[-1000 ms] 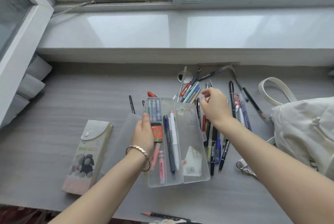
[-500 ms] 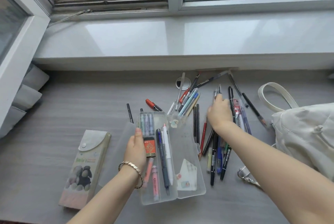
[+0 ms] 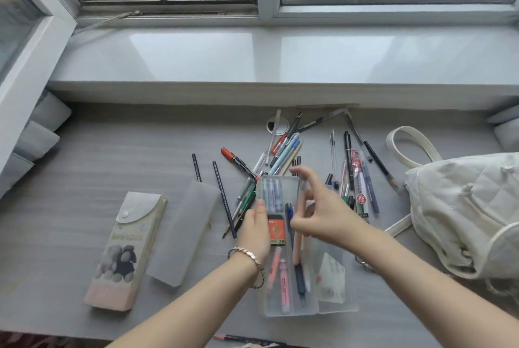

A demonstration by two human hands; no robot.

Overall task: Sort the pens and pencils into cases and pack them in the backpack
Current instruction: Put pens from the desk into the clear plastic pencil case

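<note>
The left hand, a bracelet at its wrist, grips the left rim of the clear plastic pencil case, thumb lying on the edge. The right hand is above the case's middle, its fingers curled about a pale pen that points down into the tray; the hand is blurred, with the forefinger stretched toward the far end.

In the case lie a dark blue pen, two pink highlighters, an orange box marked 2B and a few pale refills in the far compartment. The case sits near the front of the grey desk, its far end over a loose pile of pens and pencils.

Just left of it lies a frosted lid, and further left a printed pencil case with a snap flap. A red-capped marker lies left of the pile. The white backpack is at the right. One pencil lies at the near edge.
</note>
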